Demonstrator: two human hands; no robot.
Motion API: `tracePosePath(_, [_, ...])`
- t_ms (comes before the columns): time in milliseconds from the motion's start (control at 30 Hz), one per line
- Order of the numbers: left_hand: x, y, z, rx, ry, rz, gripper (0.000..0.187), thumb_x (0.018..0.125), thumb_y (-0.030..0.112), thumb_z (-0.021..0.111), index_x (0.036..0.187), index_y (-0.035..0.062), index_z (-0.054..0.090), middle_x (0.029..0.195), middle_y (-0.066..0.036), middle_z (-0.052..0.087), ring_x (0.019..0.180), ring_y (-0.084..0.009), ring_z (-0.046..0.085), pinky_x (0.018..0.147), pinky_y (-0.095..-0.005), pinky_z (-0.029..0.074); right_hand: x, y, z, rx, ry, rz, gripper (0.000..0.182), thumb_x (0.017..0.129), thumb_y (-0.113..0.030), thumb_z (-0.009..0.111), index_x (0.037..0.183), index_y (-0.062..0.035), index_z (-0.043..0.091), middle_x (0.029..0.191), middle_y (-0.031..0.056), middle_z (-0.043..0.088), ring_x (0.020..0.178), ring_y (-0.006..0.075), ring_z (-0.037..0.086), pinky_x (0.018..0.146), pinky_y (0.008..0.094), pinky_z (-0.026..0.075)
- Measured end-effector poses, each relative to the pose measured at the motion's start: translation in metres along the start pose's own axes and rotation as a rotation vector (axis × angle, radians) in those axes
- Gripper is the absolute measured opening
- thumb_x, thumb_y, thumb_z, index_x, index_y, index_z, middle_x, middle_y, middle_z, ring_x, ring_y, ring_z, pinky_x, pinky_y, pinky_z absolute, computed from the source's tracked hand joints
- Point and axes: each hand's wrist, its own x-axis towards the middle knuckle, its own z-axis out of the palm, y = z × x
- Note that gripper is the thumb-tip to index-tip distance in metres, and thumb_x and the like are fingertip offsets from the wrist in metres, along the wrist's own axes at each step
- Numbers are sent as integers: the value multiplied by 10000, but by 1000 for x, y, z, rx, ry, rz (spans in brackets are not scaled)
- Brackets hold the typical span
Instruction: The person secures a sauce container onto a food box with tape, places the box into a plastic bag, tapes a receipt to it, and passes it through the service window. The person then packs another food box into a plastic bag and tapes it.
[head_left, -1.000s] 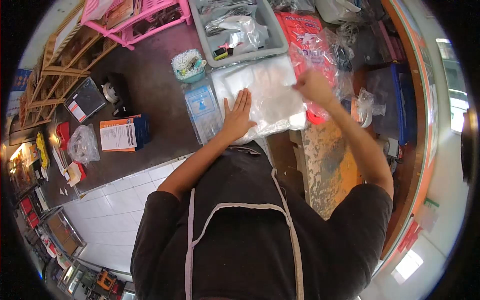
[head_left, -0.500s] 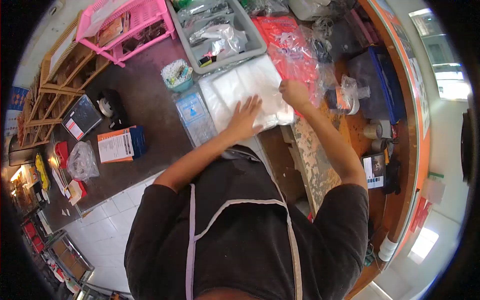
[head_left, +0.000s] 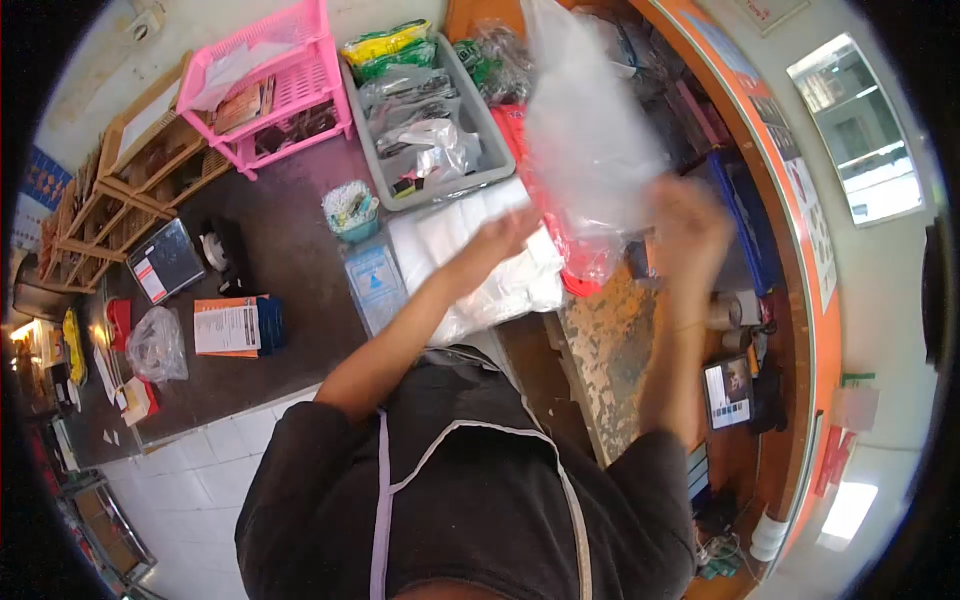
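Note:
My right hand [head_left: 690, 225], blurred by motion, grips a translucent plastic bag [head_left: 585, 130] by its lower right edge. The bag hangs out away from me, raised over the red plastic bags [head_left: 585, 270]. My left hand [head_left: 503, 240] hovers over a stack of clear plastic bags [head_left: 450, 285], its fingers stretched toward the right and holding nothing. Left of the stack lies a flat packet with a blue label [head_left: 375, 283].
A grey bin [head_left: 500, 165] of wrapped goods stands behind the stack. To the left are a small blue basket [head_left: 355, 228], a pink rack [head_left: 262, 95] and booklets [head_left: 235, 328]. On the right is a dark blue crate [head_left: 745, 225].
My right hand has pulled one clear bag off the stack and swung it up to the right. The left hand has lifted off the stack and turned rightward. The view has shifted.

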Motion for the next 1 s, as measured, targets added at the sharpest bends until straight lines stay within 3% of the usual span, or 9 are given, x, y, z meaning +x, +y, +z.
tracePosePath(167, [42,48,-6,440,239,148,355,853,377,671,822,26,624,626,27,525,547,-50,451,465,-266,360,-84,41,74,55,-349,56,237,890,-139,589,749,50,559,682,28,532,638,138,461,584,296,374])
tracePosePath(300, [43,2,-45,479,307,69,395,845,371,682,646,40,597,485,34,471,398,-55,400,362,-238,275,-72,139,26,-22,-4,496,359,954,-244,529,714,-6,652,642,24,583,544,121,527,498,293,400])
tracePosePath(333, [40,-8,-51,349,327,12,402,844,380,681,639,46,592,474,28,472,382,-62,400,356,-231,272,-59,139,25,543,284,747,390,960,-269,517,700,-7,642,634,5,571,542,100,511,487,252,392])
tracePosePath(400, [35,-35,-48,549,248,-173,392,878,414,626,777,36,602,598,-7,553,473,-77,497,417,-218,338,-56,167,21,621,377,818,396,961,-277,502,724,6,648,661,25,600,565,104,544,522,235,436])
tracePosePath(500, [26,-39,-4,218,167,-237,372,898,343,600,1082,20,619,1003,-85,644,772,-139,619,623,-278,476,-89,197,64,225,-241,368,321,939,-229,511,892,36,686,805,113,688,705,155,626,677,303,496])
tracePosePath(600, [36,-64,-32,140,183,40,345,885,276,593,1107,13,616,997,-84,653,826,-168,624,674,-297,490,-84,98,81,104,-746,580,261,872,-164,553,1005,19,682,846,182,695,796,188,642,760,332,486])
tracePosePath(733, [25,-60,-81,826,197,-48,300,859,155,569,1111,-2,615,1065,-159,647,946,-189,621,772,-323,490,-55,152,50,244,-202,535,223,858,-57,479,652,-24,561,629,-30,499,588,74,405,537,280,369])
tracePosePath(867, [13,-103,-133,1508,177,25,282,835,119,584,1088,2,630,1099,-164,642,976,-243,627,816,-349,480,20,113,-17,519,664,328,186,864,-60,554,1004,16,650,844,36,616,651,133,555,546,283,462])
tracePosePath(1000, [14,-8,-116,903,350,161,416,916,341,524,1191,35,588,1238,-142,578,1168,-263,526,969,-374,404,-25,17,36,95,52,-142,200,828,-102,603,1020,-62,639,1264,137,515,1158,309,420,949,455,304])
